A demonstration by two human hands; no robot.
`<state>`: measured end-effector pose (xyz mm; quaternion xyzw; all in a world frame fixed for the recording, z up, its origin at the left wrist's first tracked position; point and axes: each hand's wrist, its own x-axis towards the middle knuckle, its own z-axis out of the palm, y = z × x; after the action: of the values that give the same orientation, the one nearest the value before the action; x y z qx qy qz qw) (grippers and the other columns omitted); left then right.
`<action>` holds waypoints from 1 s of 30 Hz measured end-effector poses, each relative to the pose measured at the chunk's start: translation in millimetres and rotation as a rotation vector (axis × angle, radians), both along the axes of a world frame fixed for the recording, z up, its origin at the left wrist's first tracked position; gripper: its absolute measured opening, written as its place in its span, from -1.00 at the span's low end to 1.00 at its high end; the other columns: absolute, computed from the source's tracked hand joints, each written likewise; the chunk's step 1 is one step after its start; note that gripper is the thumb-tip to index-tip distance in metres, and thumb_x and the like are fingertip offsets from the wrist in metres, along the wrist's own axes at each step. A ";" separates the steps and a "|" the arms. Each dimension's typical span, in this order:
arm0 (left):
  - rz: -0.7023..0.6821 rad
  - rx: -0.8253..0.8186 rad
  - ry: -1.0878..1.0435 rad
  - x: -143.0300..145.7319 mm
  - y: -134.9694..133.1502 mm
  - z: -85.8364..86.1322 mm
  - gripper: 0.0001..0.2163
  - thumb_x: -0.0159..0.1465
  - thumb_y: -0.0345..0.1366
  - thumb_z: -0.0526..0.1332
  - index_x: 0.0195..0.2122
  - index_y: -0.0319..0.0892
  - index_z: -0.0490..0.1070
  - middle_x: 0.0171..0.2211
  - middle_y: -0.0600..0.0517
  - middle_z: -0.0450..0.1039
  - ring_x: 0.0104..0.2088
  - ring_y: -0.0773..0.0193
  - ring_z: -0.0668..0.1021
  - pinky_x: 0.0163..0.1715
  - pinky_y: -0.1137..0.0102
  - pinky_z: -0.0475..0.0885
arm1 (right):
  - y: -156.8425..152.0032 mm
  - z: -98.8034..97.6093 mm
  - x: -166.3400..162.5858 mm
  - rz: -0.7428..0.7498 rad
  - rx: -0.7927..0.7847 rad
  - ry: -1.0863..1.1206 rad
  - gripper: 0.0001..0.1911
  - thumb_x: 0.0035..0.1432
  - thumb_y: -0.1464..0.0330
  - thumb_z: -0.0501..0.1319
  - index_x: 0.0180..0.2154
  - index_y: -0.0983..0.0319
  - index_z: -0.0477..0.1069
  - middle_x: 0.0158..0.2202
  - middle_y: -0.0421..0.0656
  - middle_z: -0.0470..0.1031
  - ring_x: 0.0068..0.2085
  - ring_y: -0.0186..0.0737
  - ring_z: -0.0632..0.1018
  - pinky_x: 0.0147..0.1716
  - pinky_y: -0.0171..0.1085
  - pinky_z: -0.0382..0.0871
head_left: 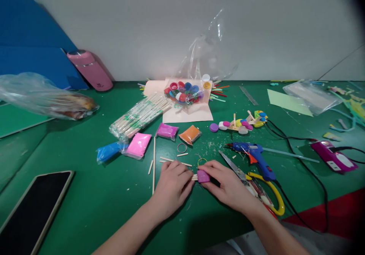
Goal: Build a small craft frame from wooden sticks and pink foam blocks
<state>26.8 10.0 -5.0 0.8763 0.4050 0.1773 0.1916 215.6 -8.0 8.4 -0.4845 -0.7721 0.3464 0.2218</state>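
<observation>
Low over the green table, my left hand (175, 179) is closed around a few short wooden sticks (194, 177), mostly hidden by its fingers. A purple piece (203, 176), which looks like modelling clay, covers their right ends. My right hand (225, 181) pinches that purple piece between thumb and fingers. A thin yellow ring (202, 161) is just beyond the right fingertips. Cut wooden sticks (182, 163) and one long stick (154, 160) lie by the left hand. Open scissors (234, 167) with yellow handles are right of my right hand.
A blue glue gun (253, 152) with trailing cable lies right, near a purple power strip (333, 156). Clay packets (138, 144), bagged chopsticks (139, 114) and bottle caps (185, 91) sit farther back. A phone (34, 209) is at left, a pink bottle (91, 70) behind.
</observation>
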 end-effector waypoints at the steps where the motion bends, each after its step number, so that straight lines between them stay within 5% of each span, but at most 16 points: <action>1: -0.001 -0.007 0.004 -0.2 -0.1 0.4 -0.86 0.20 -0.36 0.06 -0.37 -0.16 0.41 -0.44 0.01 0.42 -0.34 0.19 0.37 -0.32 0.25 0.16 | 0.0 -0.2 0.1 -0.002 0.000 0.002 -0.67 0.11 0.46 0.10 -0.05 0.15 0.31 -0.16 -0.12 0.36 -0.14 -0.22 0.41 -0.14 -0.26 0.30; 18: 0.005 -0.042 -0.012 -0.8 -0.1 2.2 -0.89 0.19 -0.35 0.09 -0.34 -0.15 0.40 -0.40 0.03 0.43 -0.31 0.19 0.37 -0.31 0.25 0.14 | 0.3 -3.5 2.4 -0.024 -0.035 0.004 -0.52 0.04 0.45 0.16 0.04 0.17 0.21 -0.06 -0.09 0.30 -0.04 -0.19 0.36 -0.03 -0.21 0.24; 30: 0.000 -0.039 -0.013 -1.3 -0.2 -0.7 -0.86 0.21 -0.34 0.07 -0.36 -0.17 0.41 -0.42 0.02 0.42 -0.31 0.19 0.37 -0.30 0.25 0.14 | -0.3 -0.7 0.2 0.003 -0.042 0.030 -0.69 0.13 0.46 0.10 -0.06 0.15 0.29 -0.16 -0.14 0.34 -0.13 -0.25 0.38 -0.13 -0.29 0.26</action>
<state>25.6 9.8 -5.7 0.8713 0.4070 0.1748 0.2114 215.7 -8.3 7.7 -0.4825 -0.7619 0.3704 0.2226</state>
